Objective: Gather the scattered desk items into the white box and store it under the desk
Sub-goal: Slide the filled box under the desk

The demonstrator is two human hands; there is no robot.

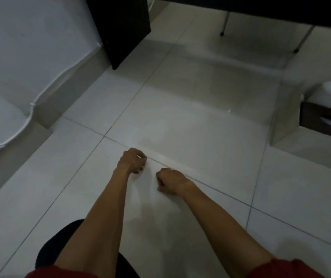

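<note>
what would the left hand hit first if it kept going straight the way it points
Probably just the bare floor: nothing lies ahead of the left hand as far as the dark desk at the top, though depth is hard to judge.

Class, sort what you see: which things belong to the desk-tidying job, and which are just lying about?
Job: left hand, right hand, dark desk; the white box is not in view.
Lying about: white cable along the wall, dark crate, white container.
</note>
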